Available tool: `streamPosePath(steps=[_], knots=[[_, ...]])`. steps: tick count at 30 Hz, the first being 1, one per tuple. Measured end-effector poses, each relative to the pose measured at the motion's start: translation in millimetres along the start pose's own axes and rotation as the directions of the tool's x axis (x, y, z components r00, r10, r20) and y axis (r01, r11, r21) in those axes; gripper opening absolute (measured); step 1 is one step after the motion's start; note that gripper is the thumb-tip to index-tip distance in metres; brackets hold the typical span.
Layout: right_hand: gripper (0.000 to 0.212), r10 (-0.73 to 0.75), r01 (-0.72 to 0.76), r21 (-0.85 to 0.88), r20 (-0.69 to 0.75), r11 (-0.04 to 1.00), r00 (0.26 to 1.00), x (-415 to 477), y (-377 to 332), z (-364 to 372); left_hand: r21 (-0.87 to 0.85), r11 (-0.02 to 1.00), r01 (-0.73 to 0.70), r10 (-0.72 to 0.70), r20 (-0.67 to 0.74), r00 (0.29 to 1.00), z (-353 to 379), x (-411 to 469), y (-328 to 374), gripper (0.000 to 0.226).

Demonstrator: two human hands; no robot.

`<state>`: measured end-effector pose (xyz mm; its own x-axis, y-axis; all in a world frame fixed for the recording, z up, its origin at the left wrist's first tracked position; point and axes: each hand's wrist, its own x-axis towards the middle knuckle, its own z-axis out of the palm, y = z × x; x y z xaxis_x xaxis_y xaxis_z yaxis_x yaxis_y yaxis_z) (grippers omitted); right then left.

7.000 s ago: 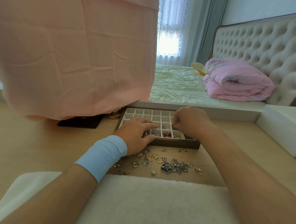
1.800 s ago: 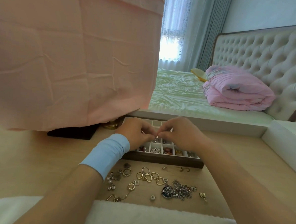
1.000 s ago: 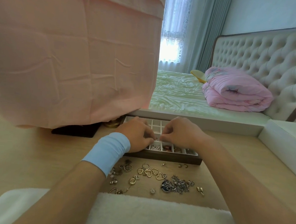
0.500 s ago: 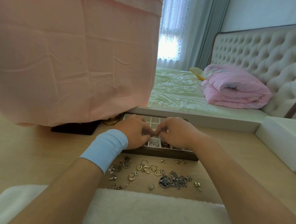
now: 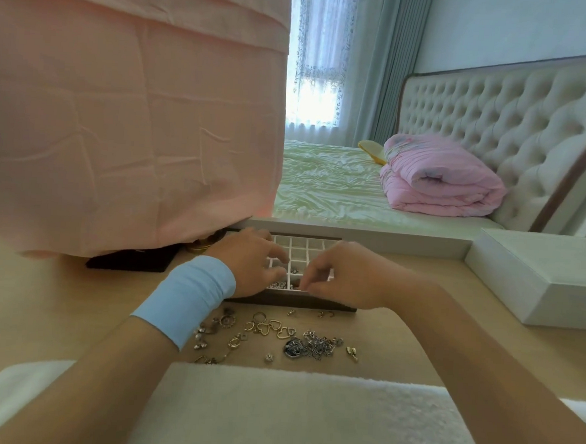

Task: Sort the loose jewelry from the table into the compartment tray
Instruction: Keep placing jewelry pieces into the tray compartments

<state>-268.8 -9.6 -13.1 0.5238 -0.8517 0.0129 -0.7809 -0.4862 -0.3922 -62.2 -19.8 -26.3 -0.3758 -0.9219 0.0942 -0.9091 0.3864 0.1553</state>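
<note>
The compartment tray (image 5: 279,302) has a dark brown wall and white cells, several front ones holding small pieces. Both hands hover over it. My left hand (image 5: 251,264), with a light blue wristband, has loosely curled fingers over the left cells and holds nothing visible. My right hand (image 5: 343,276) pinches thumb and forefinger together low over the front row, apparently on a tiny jewelry piece that barely shows. Loose jewelry lies on the table in front of the tray: gold heart rings (image 5: 271,328), a silver chain with a dark pendant (image 5: 311,344), and small charms (image 5: 216,323).
A pink cloth (image 5: 132,126) hangs over the table's left back, with a black pad (image 5: 128,263) under its edge. A white box (image 5: 535,281) stands at the right. A fluffy white cushion (image 5: 290,417) lies along the near edge. A bed is behind the table.
The hands, pressed together over the tray half a second ago, have drawn a little apart. The right fingertips have dropped toward the front row of cells.
</note>
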Motion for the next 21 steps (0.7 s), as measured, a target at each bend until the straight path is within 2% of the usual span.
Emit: streamPosePath(steps=[4,7,12,21], knots=[[0.013,-0.003,0.004,-0.012,0.103,1.000,0.995,-11.2,-2.7,12.3,-0.095,0.994,-0.050,0.054,0.038,0.998,-2.4,-21.3,25.5,0.008],[0.014,0.021,-0.017,-0.023,0.149,1.000,0.989,-14.3,-4.0,21.7,-0.128,0.991,-0.032,0.041,0.068,0.997,10.0,-38.7,30.6,0.013],[0.013,0.022,-0.015,-0.088,0.070,0.996,0.997,-12.7,-10.7,29.1,-0.116,0.993,-0.016,0.017,0.008,1.000,30.1,-59.7,20.9,0.019],[0.009,0.013,-0.008,-0.112,0.040,0.994,0.999,-10.9,-11.4,40.2,-0.253,0.967,-0.040,0.021,-0.077,0.997,44.6,-62.9,6.2,0.013]])
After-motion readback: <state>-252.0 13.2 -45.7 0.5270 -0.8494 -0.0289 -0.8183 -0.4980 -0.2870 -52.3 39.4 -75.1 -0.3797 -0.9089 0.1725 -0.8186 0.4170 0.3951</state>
